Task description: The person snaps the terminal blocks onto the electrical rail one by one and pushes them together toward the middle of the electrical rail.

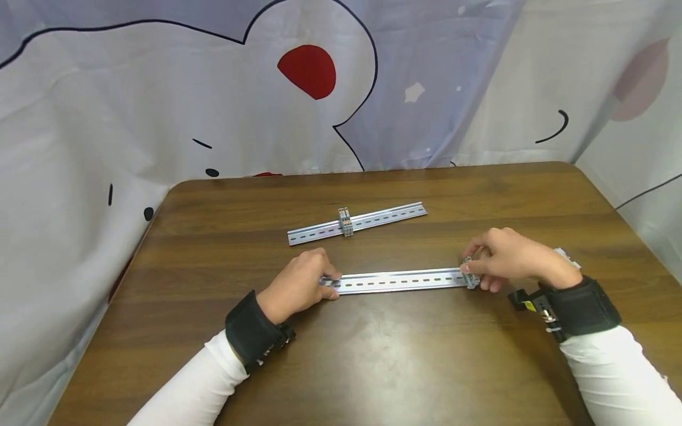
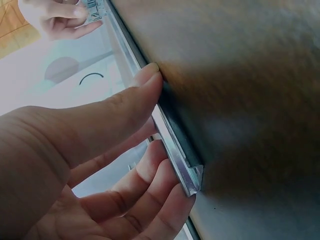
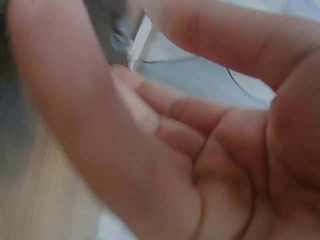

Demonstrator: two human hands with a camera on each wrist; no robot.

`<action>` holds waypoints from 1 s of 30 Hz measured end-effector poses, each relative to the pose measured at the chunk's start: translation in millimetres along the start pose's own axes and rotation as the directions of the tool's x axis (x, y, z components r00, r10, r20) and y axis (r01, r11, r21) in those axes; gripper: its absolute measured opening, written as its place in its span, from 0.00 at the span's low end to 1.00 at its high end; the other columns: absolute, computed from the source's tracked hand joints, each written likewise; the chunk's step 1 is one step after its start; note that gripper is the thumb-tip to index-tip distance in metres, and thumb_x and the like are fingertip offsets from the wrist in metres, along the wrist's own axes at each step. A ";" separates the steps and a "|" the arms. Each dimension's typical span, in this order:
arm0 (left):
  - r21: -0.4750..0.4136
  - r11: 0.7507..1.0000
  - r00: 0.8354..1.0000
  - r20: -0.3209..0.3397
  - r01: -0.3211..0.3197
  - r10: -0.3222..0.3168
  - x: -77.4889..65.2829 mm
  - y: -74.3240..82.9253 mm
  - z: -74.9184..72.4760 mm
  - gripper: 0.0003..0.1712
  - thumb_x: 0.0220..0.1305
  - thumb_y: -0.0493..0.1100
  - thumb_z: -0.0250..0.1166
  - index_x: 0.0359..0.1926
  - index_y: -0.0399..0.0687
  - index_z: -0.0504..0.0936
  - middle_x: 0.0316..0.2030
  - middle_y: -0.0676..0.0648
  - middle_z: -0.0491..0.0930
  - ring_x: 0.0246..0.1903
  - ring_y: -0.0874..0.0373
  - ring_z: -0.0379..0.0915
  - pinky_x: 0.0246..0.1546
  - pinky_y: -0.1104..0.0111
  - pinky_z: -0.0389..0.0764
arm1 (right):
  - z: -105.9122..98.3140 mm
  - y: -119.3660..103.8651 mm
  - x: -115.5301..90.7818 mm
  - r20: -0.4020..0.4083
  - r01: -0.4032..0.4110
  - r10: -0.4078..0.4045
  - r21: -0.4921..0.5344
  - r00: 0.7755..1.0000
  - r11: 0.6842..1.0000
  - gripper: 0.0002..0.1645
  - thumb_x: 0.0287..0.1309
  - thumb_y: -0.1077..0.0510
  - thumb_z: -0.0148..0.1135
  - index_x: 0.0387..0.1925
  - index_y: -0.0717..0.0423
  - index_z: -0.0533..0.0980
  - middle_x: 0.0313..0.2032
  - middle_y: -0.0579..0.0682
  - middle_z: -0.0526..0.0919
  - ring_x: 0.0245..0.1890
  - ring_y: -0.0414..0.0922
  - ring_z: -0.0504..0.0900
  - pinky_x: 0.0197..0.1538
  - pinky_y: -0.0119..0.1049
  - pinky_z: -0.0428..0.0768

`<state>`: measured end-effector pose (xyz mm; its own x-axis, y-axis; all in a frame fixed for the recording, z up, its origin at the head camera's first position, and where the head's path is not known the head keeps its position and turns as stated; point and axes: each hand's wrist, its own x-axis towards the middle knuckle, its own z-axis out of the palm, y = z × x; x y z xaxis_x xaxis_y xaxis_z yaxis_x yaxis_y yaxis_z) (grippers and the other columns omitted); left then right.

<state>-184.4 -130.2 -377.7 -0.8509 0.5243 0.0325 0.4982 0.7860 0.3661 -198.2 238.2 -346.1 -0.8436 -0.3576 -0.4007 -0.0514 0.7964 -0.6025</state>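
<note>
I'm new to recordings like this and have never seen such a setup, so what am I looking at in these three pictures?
There is no robot, just a person's bare left hand and right hand, with a black band on each wrist. The large picture comes from a camera worn on the head, looking forward and down; the two close-ups come from cameras on the wrists. The left hand holds one end of a slotted metal rail. The right hand pinches a small grey block at the other end. On the wooden table, farther back, lies a second rail carrying a small block piece. A pale item is partly hidden behind the right wrist.
</note>
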 end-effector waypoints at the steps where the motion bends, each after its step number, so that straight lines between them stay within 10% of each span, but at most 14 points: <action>1: -0.001 1.000 1.000 -0.001 -0.002 0.002 -0.1 0.0 0.2 0.17 0.44 0.43 0.80 0.39 0.45 0.92 0.35 0.46 0.85 0.37 0.54 0.81 0.35 0.64 0.79 | -3.1 4.3 -1.0 0.035 0.012 -0.014 0.060 0.999 0.998 0.22 0.60 0.64 0.62 0.53 0.72 0.75 0.25 0.56 0.89 0.22 0.47 0.88 0.28 0.41 0.86; 9: -0.005 1.000 1.000 -0.001 -0.009 0.009 0.5 -0.7 1.2 0.17 0.44 0.43 0.81 0.39 0.46 0.92 0.35 0.46 0.85 0.38 0.54 0.81 0.37 0.63 0.80 | 0.5 22.3 8.3 0.164 0.033 -0.111 0.417 0.980 0.908 0.27 0.59 0.71 0.62 0.57 0.79 0.66 0.37 0.66 0.88 0.34 0.53 0.89 0.41 0.47 0.86; 30: -0.036 0.999 1.000 -0.002 -0.003 0.003 1.2 -7.9 -2.7 0.17 0.44 0.42 0.81 0.38 0.44 0.92 0.36 0.45 0.87 0.38 0.53 0.81 0.37 0.63 0.80 | 63.6 -57.6 56.5 0.111 0.114 -0.221 0.591 0.969 0.798 0.25 0.60 0.74 0.59 0.59 0.79 0.67 0.30 0.61 0.87 0.28 0.49 0.89 0.39 0.46 0.86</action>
<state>-189.8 -136.7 -378.0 -0.8497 0.5261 0.0361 0.4948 0.7719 0.3991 -208.9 141.1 -377.9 -0.7463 -0.5770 -0.3319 0.1787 0.3066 -0.9349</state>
